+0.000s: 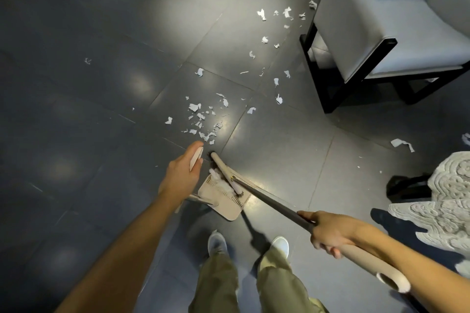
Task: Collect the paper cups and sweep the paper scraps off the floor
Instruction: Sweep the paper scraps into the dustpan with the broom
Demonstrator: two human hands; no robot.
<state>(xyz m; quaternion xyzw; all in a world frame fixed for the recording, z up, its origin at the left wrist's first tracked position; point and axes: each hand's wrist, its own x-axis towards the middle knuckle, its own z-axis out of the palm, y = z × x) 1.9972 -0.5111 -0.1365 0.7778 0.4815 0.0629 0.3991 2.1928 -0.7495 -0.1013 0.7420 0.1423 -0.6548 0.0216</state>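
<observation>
Right grip (330,234) round broom (267,201), left grip (181,175) round dustpan handle (196,159); paper scraps (194,107) white, torn

fig. white torn paper scraps (203,119) lie scattered on the dark tiled floor (89,122), densest just beyond the beige dustpan (226,203), thinner farther off. a few scraps sit in the pan; the broom (269,202), dark-shafted, lays its beige head across the pan's mouth.

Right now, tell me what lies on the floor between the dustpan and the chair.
Head view: torn paper scraps lie strewn over the tiles from the dustpan to the chair.
</observation>
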